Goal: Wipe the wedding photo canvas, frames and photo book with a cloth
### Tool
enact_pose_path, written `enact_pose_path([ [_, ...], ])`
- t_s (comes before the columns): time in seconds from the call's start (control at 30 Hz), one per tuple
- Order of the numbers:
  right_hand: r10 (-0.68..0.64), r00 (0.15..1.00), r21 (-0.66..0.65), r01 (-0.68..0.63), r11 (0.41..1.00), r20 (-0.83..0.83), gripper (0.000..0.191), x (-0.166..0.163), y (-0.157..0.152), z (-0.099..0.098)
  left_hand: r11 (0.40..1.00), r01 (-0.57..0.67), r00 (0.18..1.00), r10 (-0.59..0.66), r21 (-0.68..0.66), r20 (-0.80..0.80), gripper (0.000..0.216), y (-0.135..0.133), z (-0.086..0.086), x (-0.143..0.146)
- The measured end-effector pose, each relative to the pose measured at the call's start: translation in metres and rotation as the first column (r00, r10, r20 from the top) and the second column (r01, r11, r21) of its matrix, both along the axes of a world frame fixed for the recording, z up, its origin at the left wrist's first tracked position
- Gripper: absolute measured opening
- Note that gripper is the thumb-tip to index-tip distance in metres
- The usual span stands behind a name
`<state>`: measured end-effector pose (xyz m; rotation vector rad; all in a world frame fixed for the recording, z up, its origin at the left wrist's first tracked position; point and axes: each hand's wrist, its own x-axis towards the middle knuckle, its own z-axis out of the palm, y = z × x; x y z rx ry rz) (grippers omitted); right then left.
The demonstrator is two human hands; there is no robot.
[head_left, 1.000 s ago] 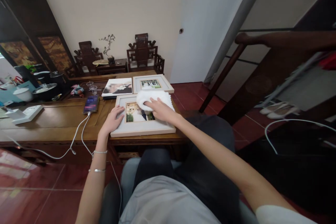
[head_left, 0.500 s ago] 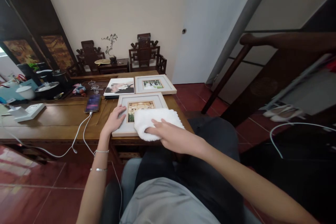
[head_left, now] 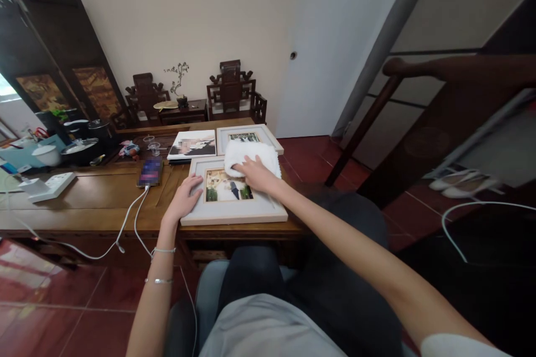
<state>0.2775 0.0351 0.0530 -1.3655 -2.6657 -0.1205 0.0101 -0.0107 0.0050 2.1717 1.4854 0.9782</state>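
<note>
A light picture frame (head_left: 234, 213) with a printed photo (head_left: 221, 187) inside lies flat near the table's front edge. My left hand (head_left: 187, 196) rests on its left side, fingers stretched out, holding nothing. In my right hand (head_left: 258, 174) is a fluffy white cloth (head_left: 251, 150), pressed over the upper right part of the frame and hiding that corner. The cloth also overlaps the lower part of a second picture frame (head_left: 276, 146) behind. To the left of that one sits a flat white-edged picture panel (head_left: 195, 145).
Left on the wooden table (head_left: 104, 195) are a phone (head_left: 149, 171) on a white cable, a power strip (head_left: 54, 185), a lidded pan (head_left: 79, 148) and small clear cups (head_left: 153, 148). A dark wooden armrest (head_left: 427, 67) stands at right.
My right hand has moved the cloth away from me, from the frame's lower right to its far edge, uncovering more of the photo. My left hand stays on the frame's left side.
</note>
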Motion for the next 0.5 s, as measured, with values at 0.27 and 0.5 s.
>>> enact_pose_path([
  [0.27, 0.292, 0.955, -0.336, -0.294, 0.895, -0.058, 0.066, 0.014, -0.119, 0.038, 1.000, -0.015, 0.999, 0.016, 0.017, -0.032, 0.045, -0.001, -0.001, 0.002],
  [0.5, 0.249, 0.959, -0.204, -0.273, 0.940, -0.135, 0.077, -0.001, -0.077, 0.001, 1.000, 0.002, 0.997, -0.002, 0.006, -0.072, 0.045, -0.001, -0.001, 0.001],
])
